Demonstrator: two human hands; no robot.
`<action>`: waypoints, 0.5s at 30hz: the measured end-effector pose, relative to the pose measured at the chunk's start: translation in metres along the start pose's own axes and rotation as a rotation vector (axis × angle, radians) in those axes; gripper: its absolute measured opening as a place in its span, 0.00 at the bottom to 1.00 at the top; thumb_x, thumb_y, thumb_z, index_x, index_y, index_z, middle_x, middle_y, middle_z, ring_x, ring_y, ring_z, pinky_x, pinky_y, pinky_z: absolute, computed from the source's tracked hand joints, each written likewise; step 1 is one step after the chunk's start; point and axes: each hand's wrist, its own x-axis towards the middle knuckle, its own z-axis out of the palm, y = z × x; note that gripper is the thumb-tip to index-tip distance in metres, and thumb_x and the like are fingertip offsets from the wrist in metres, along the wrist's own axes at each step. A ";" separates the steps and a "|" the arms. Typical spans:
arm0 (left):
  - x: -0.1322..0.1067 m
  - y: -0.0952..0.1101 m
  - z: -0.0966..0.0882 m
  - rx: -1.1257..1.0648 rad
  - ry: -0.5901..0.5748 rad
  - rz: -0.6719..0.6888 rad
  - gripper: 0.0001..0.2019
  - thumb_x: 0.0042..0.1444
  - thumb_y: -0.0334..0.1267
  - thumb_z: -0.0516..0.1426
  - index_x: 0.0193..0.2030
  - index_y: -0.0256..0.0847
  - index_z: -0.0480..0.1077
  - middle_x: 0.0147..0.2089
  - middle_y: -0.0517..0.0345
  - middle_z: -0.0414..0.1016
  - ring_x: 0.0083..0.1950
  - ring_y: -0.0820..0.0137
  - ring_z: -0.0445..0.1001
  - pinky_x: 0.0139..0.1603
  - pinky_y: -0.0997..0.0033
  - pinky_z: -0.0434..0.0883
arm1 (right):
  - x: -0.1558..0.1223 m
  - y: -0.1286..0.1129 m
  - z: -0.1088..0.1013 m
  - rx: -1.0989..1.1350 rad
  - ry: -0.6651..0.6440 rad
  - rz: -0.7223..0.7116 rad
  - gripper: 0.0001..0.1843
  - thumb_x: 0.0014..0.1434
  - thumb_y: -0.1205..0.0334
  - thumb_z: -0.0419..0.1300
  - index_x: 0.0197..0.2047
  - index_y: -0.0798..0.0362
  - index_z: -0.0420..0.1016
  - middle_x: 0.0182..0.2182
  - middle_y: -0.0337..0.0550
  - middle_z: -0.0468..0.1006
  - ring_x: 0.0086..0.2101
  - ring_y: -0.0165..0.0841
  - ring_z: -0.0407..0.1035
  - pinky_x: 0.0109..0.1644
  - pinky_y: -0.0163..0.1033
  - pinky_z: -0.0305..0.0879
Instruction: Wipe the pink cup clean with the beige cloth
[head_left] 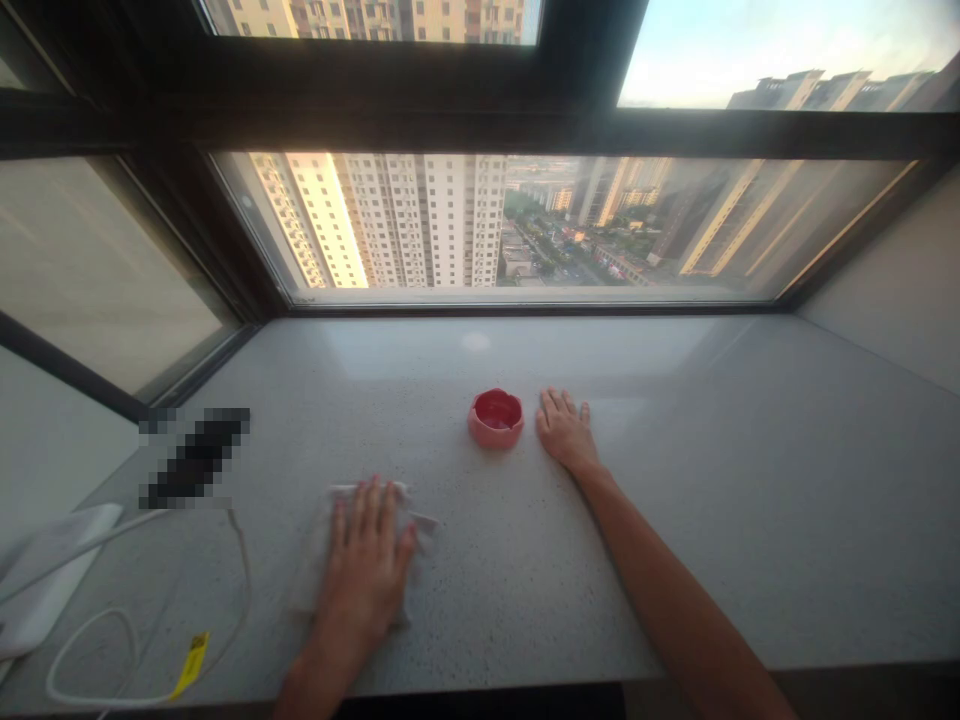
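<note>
My left hand (pixel 367 565) lies flat, fingers stretched out, on a thin pale cloth or tissue (pixel 421 521) spread on the windowsill; most of that sheet is hidden under the palm. Slightly blurred, the hand is left of the middle, near the sill's front edge. A red ashtray (pixel 496 430) with a notched rim stands upright farther back, around the middle. Just right of it, apart by a small gap, my right hand (pixel 566 430) rests palm down on the bare sill with nothing in it.
The pale speckled windowsill (pixel 750 480) ends at a dark-framed window (pixel 525 310). At left lie a blurred-out dark object (pixel 196 458), a white cable (pixel 244 560) with a yellow tag (pixel 191 664), and a white box-like device (pixel 60 570). A wall (pixel 892 260) bounds the right side.
</note>
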 end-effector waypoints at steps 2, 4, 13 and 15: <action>-0.002 0.075 0.012 -0.146 -0.017 0.189 0.33 0.73 0.48 0.51 0.82 0.44 0.57 0.82 0.43 0.59 0.83 0.45 0.58 0.82 0.30 0.57 | 0.000 0.001 -0.001 0.012 -0.006 0.000 0.34 0.78 0.56 0.38 0.81 0.54 0.56 0.81 0.53 0.54 0.78 0.48 0.47 0.79 0.70 0.39; 0.007 0.143 0.021 -0.263 -0.075 0.325 0.34 0.73 0.50 0.52 0.82 0.42 0.57 0.82 0.40 0.58 0.83 0.44 0.57 0.82 0.30 0.58 | 0.000 0.002 -0.003 0.025 -0.012 -0.001 0.34 0.78 0.55 0.39 0.81 0.53 0.57 0.80 0.52 0.54 0.79 0.48 0.46 0.80 0.69 0.38; 0.111 0.154 -0.020 -0.437 0.068 0.388 0.25 0.77 0.39 0.45 0.75 0.38 0.67 0.74 0.46 0.74 0.77 0.58 0.69 0.84 0.44 0.59 | -0.001 0.001 -0.007 0.045 -0.018 0.000 0.34 0.77 0.55 0.40 0.80 0.55 0.57 0.81 0.51 0.54 0.79 0.48 0.46 0.80 0.70 0.38; 0.145 0.113 -0.023 -0.362 0.123 0.235 0.24 0.77 0.37 0.44 0.71 0.37 0.71 0.71 0.46 0.77 0.73 0.61 0.73 0.85 0.49 0.55 | -0.001 0.000 -0.007 0.053 -0.015 -0.002 0.34 0.77 0.55 0.40 0.81 0.55 0.57 0.81 0.51 0.54 0.79 0.48 0.46 0.80 0.71 0.38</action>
